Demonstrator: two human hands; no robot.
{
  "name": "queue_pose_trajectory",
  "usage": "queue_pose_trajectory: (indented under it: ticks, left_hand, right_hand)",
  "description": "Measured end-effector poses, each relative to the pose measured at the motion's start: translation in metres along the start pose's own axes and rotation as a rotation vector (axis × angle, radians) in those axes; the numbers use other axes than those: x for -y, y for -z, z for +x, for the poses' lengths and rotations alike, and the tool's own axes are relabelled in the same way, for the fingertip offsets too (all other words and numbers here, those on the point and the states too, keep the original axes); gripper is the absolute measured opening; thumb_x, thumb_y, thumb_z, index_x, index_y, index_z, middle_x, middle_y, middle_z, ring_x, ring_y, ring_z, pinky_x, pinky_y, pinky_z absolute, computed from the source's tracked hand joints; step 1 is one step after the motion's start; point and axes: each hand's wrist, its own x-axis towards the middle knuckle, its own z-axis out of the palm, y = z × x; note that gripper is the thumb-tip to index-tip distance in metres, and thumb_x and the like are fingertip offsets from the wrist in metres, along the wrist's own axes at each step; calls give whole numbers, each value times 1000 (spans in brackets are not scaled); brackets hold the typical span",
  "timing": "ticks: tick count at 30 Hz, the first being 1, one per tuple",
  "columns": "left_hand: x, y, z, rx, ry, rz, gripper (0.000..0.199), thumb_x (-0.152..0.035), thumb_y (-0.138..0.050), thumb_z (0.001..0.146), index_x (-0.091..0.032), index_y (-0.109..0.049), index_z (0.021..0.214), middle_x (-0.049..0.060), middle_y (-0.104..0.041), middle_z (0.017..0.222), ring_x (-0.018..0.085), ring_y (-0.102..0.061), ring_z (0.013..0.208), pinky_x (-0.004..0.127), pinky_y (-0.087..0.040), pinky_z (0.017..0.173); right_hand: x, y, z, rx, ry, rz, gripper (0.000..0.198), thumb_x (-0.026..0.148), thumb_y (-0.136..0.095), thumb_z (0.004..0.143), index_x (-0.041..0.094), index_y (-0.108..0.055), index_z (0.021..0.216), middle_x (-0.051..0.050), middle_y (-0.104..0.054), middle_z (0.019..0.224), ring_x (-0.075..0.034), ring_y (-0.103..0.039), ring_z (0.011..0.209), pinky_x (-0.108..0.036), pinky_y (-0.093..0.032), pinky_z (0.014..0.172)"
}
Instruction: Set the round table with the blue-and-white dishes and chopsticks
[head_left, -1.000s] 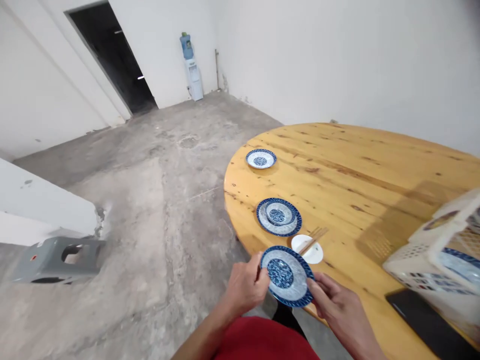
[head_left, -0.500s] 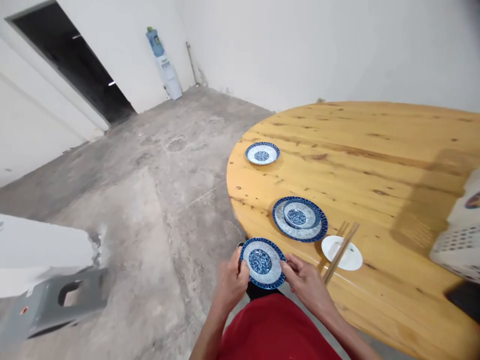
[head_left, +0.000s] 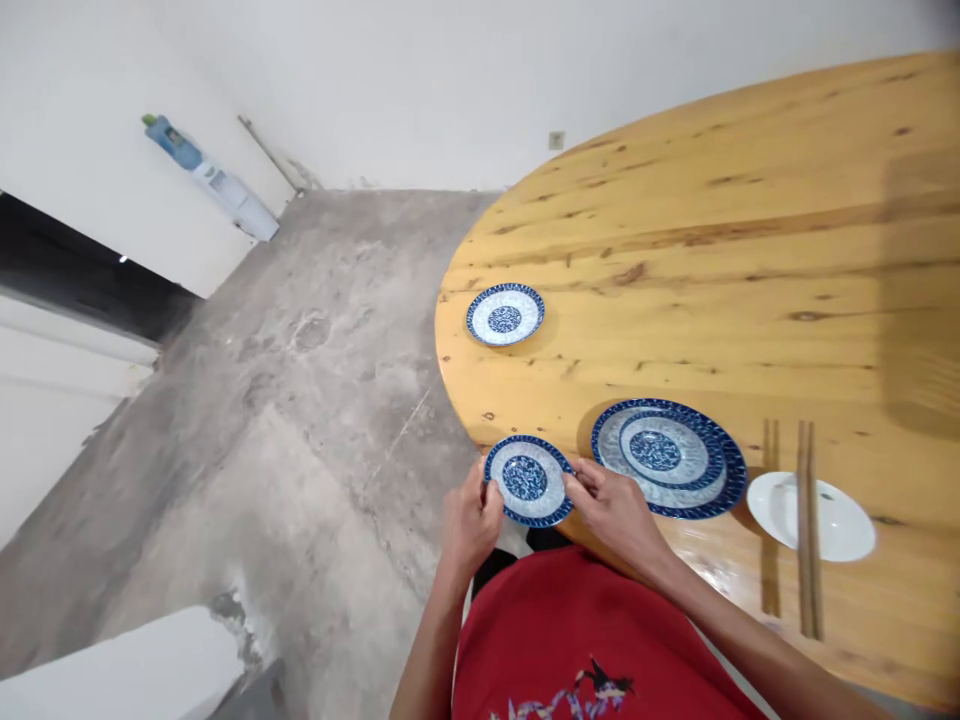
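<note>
Both my hands grip a small blue-and-white plate, held up in front of my body near the table's edge. My left hand pinches its left rim, thumb on top. On the opposite rim my right hand is closed, thumb also on top. Just right of it on the table lies a larger blue-rimmed plate with a smaller patterned plate resting on it. Farther off, another blue-and-white plate sits alone near the table's left edge.
The rounded wooden table fills the right side. A white dish with wooden chopsticks across it lies at the right. Concrete floor spreads to the left. A water dispenser stands by the far wall, and a white block is at lower left.
My view has turned and moved nearer the table. The held plate is now closer to the lone plate and beside the stacked plates. Both hands keep their hold.
</note>
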Motion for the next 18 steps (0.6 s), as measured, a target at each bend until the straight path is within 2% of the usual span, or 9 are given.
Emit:
queue_pose_trajectory:
  ticks: [3,5,9,12,15,18]
  left_hand:
    - [-1,16,30,31,-46,1,38,-28,-39,99,-23,-64,128,4,-75,96,17,-71,79,27,-54,74]
    - [-3,28,53,70,-65,13,37,-27,-41,98,-23,-64,127,4,-75,96,17,-71,78,27,-54,74]
    - [-4,50,110,178,-108,60,34,-28,-42,98,-22,-68,118,0,-72,78,16,-70,70,25,-52,71]
    - [0,64,163,266,-200,93,39,-33,-43,99,-20,-66,128,-1,-70,71,18,-71,73,25,-52,73]
    - [0,79,225,347,-325,169,45,-34,-43,101,-17,-62,137,1,-72,72,19,-71,78,26,-51,77]
    - [-10,90,290,422,-473,305,37,-30,-42,100,-19,-69,123,4,-76,83,20,-71,84,27,-48,79]
  right_hand:
    - [6,-9,19,-50,-41,-36,34,51,-44,86,24,-52,66,1,-50,53,-17,-50,51,-30,-33,54]
    - [11,-14,33,-83,-73,-46,34,51,-44,85,24,-50,65,1,-49,52,-17,-49,49,-30,-32,53]
    - [20,-27,65,-183,-158,11,32,51,-48,82,22,-57,70,1,-51,52,-17,-51,49,-29,-36,52]
    - [27,-43,94,-302,-239,80,33,50,-50,80,20,-62,75,0,-55,54,-18,-53,50,-28,-40,51]
    - [35,-61,127,-430,-355,139,32,48,-54,77,18,-64,75,0,-56,53,-17,-53,47,-27,-40,46]
    - [41,-76,168,-556,-435,162,26,42,-56,75,18,-65,74,0,-55,52,-17,-52,46,-26,-37,43]
